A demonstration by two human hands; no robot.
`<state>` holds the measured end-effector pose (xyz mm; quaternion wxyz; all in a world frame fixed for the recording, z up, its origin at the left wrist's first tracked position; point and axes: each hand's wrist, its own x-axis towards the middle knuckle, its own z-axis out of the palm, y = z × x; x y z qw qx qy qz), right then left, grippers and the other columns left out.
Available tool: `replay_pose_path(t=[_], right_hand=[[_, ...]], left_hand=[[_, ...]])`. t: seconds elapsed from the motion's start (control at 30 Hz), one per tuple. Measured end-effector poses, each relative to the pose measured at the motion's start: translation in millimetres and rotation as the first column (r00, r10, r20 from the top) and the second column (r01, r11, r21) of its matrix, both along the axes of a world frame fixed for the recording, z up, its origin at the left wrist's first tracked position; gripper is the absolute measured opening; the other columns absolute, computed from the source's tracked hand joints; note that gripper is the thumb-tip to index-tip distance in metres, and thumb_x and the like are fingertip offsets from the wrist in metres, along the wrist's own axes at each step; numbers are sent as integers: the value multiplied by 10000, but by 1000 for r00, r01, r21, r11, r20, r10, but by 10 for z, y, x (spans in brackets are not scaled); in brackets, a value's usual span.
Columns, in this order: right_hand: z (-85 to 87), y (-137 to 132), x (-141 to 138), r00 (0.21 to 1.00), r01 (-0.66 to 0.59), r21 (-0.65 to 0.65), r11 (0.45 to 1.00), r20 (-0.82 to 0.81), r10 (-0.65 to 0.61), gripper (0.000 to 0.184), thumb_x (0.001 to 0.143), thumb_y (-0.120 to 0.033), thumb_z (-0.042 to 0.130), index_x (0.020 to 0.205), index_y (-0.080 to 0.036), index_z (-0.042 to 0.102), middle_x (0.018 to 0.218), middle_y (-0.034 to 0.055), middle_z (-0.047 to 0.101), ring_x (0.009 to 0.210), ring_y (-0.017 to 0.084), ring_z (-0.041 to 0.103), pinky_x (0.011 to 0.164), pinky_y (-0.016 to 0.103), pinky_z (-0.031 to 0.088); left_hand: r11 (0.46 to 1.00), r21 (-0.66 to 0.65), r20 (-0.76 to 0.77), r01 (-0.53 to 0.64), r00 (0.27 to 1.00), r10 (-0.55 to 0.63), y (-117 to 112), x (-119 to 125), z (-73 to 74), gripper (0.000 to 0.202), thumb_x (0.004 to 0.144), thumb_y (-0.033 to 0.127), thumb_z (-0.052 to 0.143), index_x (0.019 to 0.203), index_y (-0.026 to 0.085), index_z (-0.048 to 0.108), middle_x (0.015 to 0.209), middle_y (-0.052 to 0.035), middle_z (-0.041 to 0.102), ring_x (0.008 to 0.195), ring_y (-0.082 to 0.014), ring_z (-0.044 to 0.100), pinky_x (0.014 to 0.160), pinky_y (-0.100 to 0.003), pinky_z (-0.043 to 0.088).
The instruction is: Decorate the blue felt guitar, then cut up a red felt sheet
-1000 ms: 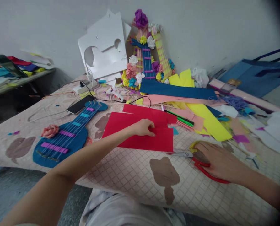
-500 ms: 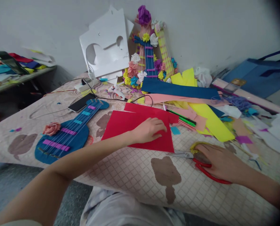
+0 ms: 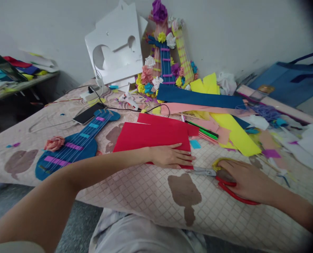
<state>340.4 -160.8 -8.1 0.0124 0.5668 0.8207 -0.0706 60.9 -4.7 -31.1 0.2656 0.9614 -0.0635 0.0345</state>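
Observation:
My left hand [image 3: 169, 157] lies flat with fingers outstretched on the front right part of a red sheet [image 3: 146, 135], which looks like paper or felt. A pair of scissors [image 3: 210, 172] with red and yellow handles is in my right hand [image 3: 244, 179], resting low over the table. Their blades point left, and the tips are close to the sheet's front right corner. A second red piece [image 3: 167, 121] lies behind the sheet, partly covered by it. To the left is a blue toy guitar [image 3: 79, 144] with purple and light-blue strips, strings and a pink paper rose.
Yellow strips [image 3: 235, 133], a long blue strip [image 3: 198, 96], pens [image 3: 202, 130] and scraps crowd the right side. Behind are a glue gun [image 3: 128, 101], a phone [image 3: 89, 113], a power strip [image 3: 93, 92] with cables, white boards [image 3: 117, 49] and flower-covered guitars [image 3: 165, 63].
My left hand has moved toward me across the red sheet and flattened near its front right corner. My right hand and the scissors have hardly moved.

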Motion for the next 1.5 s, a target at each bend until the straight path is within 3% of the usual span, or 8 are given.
replay_pose_path(t=[0.23,0.33,0.63,0.93,1.07,1.27,1.5], right_hand=[[28,5,5,1000,9,-47,999,30,-7,257,797,-310,561,1022,-190,534,1043,124,649,915,265,639,787,372,485],[30,12,4,1000,6,-45,999,30,-5,242,790,-309,565,1003,-202,522,1018,110,653,890,266,642,758,368,484],[54,5,-27,995,9,-64,998,96,-3,150,835,-355,520,895,-222,489,803,62,637,753,243,634,612,323,424],[17,-30,22,989,-2,-63,998,146,11,169,857,-395,496,856,-227,477,729,48,645,661,236,641,539,314,380],[2,-53,63,986,-17,-33,999,166,22,148,867,-383,482,861,-235,474,715,48,636,667,239,647,551,315,397],[-11,-84,73,990,26,-39,999,140,-20,211,863,-426,496,932,-229,472,852,71,650,778,241,647,641,338,437],[20,-19,-46,992,10,-43,999,124,-4,200,850,-406,513,890,-212,487,818,72,650,753,244,638,618,333,418]], left_hand=[[1000,-4,-28,9,1000,-9,83,0,82,468,930,275,409,1398,292,425,1512,1,338,1434,-155,210,1185,-377,-2],[1000,-11,-39,-26,999,25,152,-12,128,479,918,268,425,1395,313,422,1506,25,346,1436,-154,203,1183,-384,68],[996,-85,-50,-29,998,25,216,-42,27,503,883,278,480,1378,356,433,1472,52,405,1423,-155,244,1161,-372,173],[999,-47,-25,-1,1000,0,230,-43,15,503,899,276,459,1395,346,407,1481,39,390,1425,-159,236,1174,-388,128],[996,-87,-27,-25,999,22,229,-31,19,506,874,262,509,1362,379,445,1459,63,423,1414,-152,266,1176,-375,132],[994,-104,-24,-29,999,27,235,-26,1,503,866,260,518,1349,387,463,1449,67,437,1411,-159,276,1175,-386,135],[997,-79,-35,-5,999,2,234,-22,-14,501,896,285,455,1390,355,415,1483,45,388,1429,-171,232,1164,-409,143]])
